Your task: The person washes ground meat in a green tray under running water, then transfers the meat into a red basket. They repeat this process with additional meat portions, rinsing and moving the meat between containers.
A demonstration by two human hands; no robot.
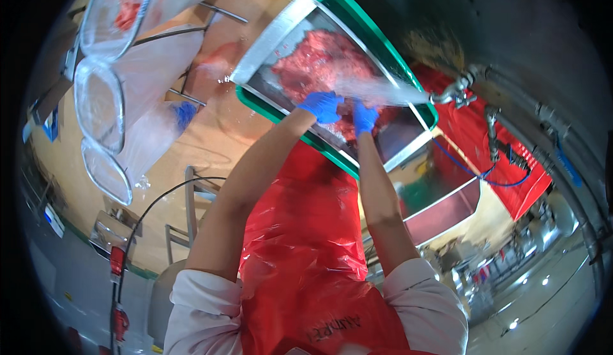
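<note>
Raw red meat lies heaped in a rectangular metal tray that rests over a green tub. My left hand, in a blue glove, presses into the near side of the heap with its fingers curled on the meat. Beside it, my right hand, also gloved in blue, reaches into the meat; spray and blur hide its fingertips. A tap at the right sends a wide jet of water across the meat, just beyond both hands.
Several clear bags hang open on a rack of metal hoops at the left; the far bag has pink scraps inside. Pipes run along the right side. A metal bin stands right of my right arm, near a red sheet.
</note>
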